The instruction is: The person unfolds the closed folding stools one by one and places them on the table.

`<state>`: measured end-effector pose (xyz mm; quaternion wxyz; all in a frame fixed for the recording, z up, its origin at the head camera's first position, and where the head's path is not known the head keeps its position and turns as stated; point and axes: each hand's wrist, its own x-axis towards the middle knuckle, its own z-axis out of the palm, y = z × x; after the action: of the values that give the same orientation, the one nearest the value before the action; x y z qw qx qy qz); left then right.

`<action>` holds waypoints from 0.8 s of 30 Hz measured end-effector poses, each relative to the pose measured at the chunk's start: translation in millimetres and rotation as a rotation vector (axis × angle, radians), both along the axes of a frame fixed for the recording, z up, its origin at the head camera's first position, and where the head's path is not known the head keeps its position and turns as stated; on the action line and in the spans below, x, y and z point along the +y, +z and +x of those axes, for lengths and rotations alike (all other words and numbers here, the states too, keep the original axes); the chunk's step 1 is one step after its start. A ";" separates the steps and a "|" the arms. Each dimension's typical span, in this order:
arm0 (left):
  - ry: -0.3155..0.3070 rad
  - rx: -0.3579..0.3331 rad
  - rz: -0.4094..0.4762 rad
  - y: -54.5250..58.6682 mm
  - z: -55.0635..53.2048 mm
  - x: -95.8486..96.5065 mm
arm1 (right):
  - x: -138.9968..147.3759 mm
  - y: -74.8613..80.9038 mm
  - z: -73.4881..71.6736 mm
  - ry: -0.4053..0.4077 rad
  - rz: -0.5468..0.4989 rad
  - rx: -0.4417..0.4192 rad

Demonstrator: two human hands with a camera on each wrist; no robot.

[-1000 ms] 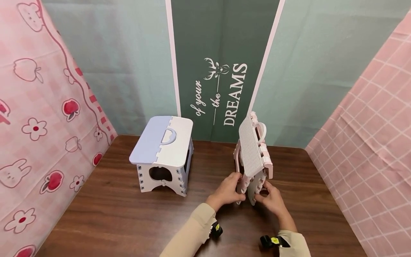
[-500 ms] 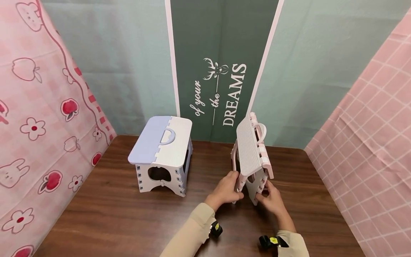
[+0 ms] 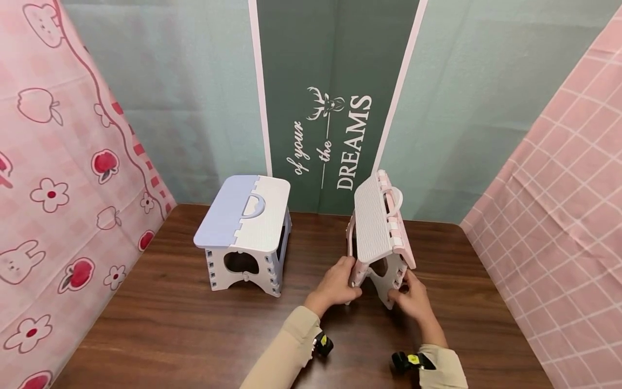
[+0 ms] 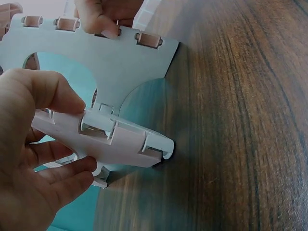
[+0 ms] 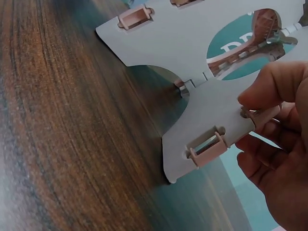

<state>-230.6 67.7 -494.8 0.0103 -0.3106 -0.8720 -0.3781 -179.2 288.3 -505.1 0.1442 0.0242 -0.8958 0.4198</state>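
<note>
A pink and white folding step stool [image 3: 373,224] stands half unfolded on the right of the table, its top peaked like a roof and its legs spread. My left hand [image 3: 335,285] grips the left leg near the bottom, thumb on the near edge and fingers behind it. The right hand [image 3: 414,297] pinches the edge of the right leg between thumb and fingers. Up close in the left wrist view, the white hinged end panel [image 4: 115,67] is bent at its middle. Both leg bottoms meet the wood in the right wrist view, where the panel [image 5: 202,106] shows its round cut-out.
A blue and white folding stool [image 3: 245,216] stands fully unfolded on the left of the brown wooden table [image 3: 194,340]. Green cloth [image 3: 194,108] hangs right behind the table. Pink cloths [image 3: 573,216] hang along both sides.
The pink stool's legs have spread apart, and its top has flattened somewhat. My left hand has moved left with its leg; the right hand has stayed nearly in place. The blue stool has not moved.
</note>
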 end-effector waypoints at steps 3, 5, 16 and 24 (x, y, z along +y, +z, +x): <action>-0.006 0.000 -0.002 0.5 -1.0 -2.4 | -0.2 -0.1 0.0 -0.010 -0.030 0.027; -0.004 -0.001 -0.007 1.2 -1.4 -3.8 | 0.0 -0.2 -0.2 -0.016 -0.041 0.035; 0.039 -0.022 -0.011 2.5 -3.2 -8.1 | 3.4 2.8 -2.3 -0.042 -0.063 -0.061; 0.040 -0.026 0.027 3.4 -3.5 -13.1 | 9.7 -0.5 -2.2 -0.010 -0.085 -0.063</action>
<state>-234.1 54.6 -491.3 0.0110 -0.2880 -0.8729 -0.3937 -181.4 298.0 -505.6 0.1190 0.0003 -0.8814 0.4571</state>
